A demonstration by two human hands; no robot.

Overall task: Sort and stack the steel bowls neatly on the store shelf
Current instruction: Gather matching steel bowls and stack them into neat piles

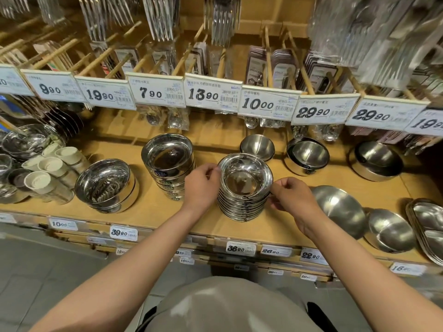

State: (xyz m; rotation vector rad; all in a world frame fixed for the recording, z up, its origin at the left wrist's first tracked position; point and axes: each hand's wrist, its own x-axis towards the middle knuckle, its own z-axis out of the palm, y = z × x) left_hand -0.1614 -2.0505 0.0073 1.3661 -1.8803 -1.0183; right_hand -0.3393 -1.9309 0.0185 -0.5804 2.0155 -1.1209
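Note:
A tall stack of shiny shallow steel bowls (244, 188) stands on the wooden shelf (282, 226) near its front edge. My left hand (201, 185) pinches the left rim of the top bowl. My right hand (292, 195) grips the right side of the stack, fingers curled against the rims. To the left stands a taller stack of straight-walled steel bowls (169, 164), and further left a short stack of wide bowls (107, 185). Behind are a single matte bowl (257, 146) and a stack of deeper bowls (308, 155).
At the right are a large bowl (376, 160), tilted matte bowls (340, 212) and steel trays (429, 226). White cups (48, 168) lie at the left. Price tags (211, 94) and hanging cutlery packs overhang the shelf from above.

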